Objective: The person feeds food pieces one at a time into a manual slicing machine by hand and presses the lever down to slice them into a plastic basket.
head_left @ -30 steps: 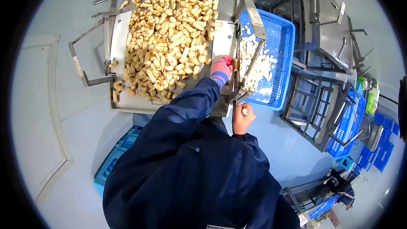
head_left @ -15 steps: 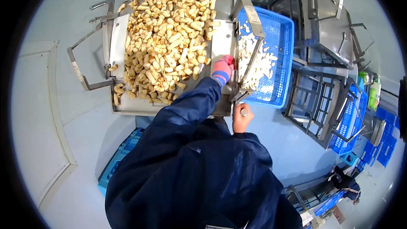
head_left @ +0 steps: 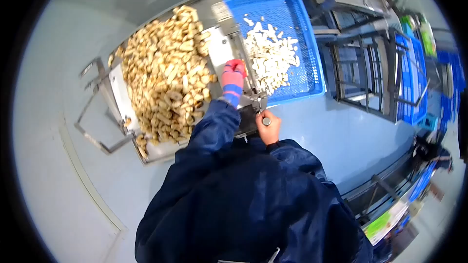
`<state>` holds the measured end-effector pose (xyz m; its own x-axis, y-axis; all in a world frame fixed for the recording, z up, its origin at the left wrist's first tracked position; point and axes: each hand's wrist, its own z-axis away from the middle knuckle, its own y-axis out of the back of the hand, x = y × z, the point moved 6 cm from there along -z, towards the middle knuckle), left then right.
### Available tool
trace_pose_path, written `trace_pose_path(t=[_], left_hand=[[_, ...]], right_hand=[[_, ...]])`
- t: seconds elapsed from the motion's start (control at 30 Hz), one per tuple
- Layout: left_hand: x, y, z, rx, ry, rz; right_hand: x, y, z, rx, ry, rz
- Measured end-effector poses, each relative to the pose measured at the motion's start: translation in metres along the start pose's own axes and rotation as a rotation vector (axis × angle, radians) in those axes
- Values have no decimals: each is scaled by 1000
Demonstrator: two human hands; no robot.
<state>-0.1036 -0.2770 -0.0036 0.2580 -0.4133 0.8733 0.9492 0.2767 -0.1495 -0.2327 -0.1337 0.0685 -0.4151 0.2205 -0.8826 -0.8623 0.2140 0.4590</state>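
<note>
My left hand [head_left: 235,79], in a pink and blue striped glove, is closed over the white board [head_left: 220,48] at the right side of a metal table [head_left: 163,152]. Whatever its fingers hold is hidden. My bare right hand [head_left: 271,131] wraps round a handle [head_left: 266,121] with a round end, at the table's near right corner. Just left of my gloved hand lies a large heap of tan mushrooms [head_left: 168,70]. Beyond the table's right edge, pale cut pieces [head_left: 270,58] lie in a blue plastic basket [head_left: 312,51].
A metal bracket [head_left: 90,129] juts out from the table's left side. Metal frame stands [head_left: 363,75] and another blue basket [head_left: 413,75] are to the right. At the lower right, a person in dark clothing [head_left: 431,151] is near another work table.
The view has turned, so the table now slants and the floor at right shows more. My left hand stays at the white board, and my right hand keeps its hold on the handle.
</note>
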Motion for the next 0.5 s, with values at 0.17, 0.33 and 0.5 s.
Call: trace_pose_path(t=[0.17,0.33,0.5], left_hand=[[28,14,-24,-9,-272,118],[11,22,-63,166,-672,-664],[21,1,-50,98,-758,-736]], right_hand=[[-7,8,-3,-115,-59,-50],[-28,41,-31,-747,-21,-358],[118,32,-111,-580,-359,-616]])
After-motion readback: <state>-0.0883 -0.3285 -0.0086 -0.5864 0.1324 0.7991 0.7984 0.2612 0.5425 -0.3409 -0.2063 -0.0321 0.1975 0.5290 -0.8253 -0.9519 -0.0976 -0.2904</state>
